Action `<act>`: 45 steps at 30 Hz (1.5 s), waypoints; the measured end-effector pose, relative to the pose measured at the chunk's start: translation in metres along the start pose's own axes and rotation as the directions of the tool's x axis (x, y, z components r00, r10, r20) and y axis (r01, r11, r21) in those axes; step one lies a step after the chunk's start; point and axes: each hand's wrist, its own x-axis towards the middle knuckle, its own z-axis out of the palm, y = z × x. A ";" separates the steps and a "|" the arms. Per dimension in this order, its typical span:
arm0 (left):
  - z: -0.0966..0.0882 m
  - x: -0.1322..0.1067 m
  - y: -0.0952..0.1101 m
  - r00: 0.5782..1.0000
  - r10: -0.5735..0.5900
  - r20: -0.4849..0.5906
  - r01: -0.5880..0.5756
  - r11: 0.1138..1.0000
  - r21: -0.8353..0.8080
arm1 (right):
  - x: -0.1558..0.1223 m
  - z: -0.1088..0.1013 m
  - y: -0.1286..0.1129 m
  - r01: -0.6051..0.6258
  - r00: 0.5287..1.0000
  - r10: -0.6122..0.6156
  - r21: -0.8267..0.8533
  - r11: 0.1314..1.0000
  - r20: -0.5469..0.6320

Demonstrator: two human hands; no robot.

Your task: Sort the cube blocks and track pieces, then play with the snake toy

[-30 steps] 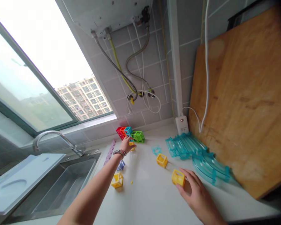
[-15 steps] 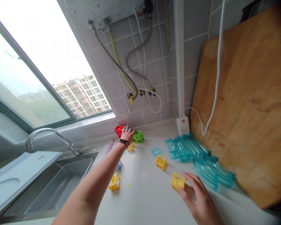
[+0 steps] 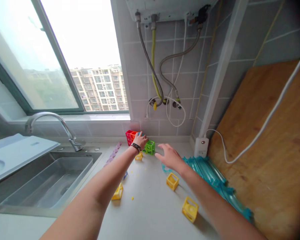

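Observation:
My left hand (image 3: 141,140) reaches over a row of plastic frame cubes along the wall and grips it from above; part of the row is hidden under it. Red cubes (image 3: 129,137) and an orange cube (image 3: 133,135) show left of the hand, a bit of blue above it, and green cubes (image 3: 149,147) to its right. Just right of the green cubes, my right hand (image 3: 168,155) hovers with thumb and fingers apart, holding nothing. Yellow cubes stand on the counter: one (image 3: 139,156) below my left hand, one (image 3: 172,181) below my right hand, another (image 3: 190,209) nearer me.
Teal translucent track pieces (image 3: 210,176) lie at the right by a leaning wooden board (image 3: 272,140). A white plug box (image 3: 201,147) with a cable stands behind them. At the left are a sink (image 3: 87,168), a tap (image 3: 75,144) and purple pieces (image 3: 112,155).
My right hand has let go of the near yellow cube and moved forward and left to the green cubes. My left hand stays on the row. The view has turned.

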 end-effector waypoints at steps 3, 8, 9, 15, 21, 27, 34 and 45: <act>0.009 -0.001 0.003 0.998 0.002 -0.058 -0.003 1.000 -0.010 | 0.050 0.037 0.009 -0.035 0.999 0.037 -0.084 0.996 0.020; 0.021 -0.004 0.006 0.989 -0.006 -0.146 0.003 1.000 -0.023 | 0.086 0.077 0.028 -0.037 0.998 0.043 -0.137 0.990 0.041; 0.022 -0.005 0.006 0.988 -0.003 -0.157 0.000 1.000 -0.023 | 0.088 0.081 0.032 -0.037 0.998 0.043 -0.144 0.989 0.041; 0.023 -0.008 0.006 0.981 0.001 -0.193 -0.002 1.000 -0.007 | 0.089 0.087 0.059 -0.053 0.998 0.056 -0.168 0.984 0.010; 0.022 -0.004 0.011 0.982 -0.012 -0.191 0.012 1.000 0.000 | 0.077 0.055 0.087 -0.084 0.996 0.086 -0.181 0.980 0.002; 0.019 -0.006 0.007 0.983 0.019 -0.184 -0.020 1.000 -0.001 | 0.073 0.048 0.081 0.119 0.979 -0.086 -0.174 0.978 0.186; 0.022 -0.009 0.001 0.985 0.058 -0.165 -0.056 0.998 0.013 | 0.087 0.083 0.059 0.284 0.917 -0.204 -0.205 0.937 0.342; 0.029 -0.013 -0.003 0.978 0.097 -0.185 -0.104 0.994 -0.024 | 0.094 0.085 0.058 0.373 0.845 -0.148 -0.367 0.852 0.514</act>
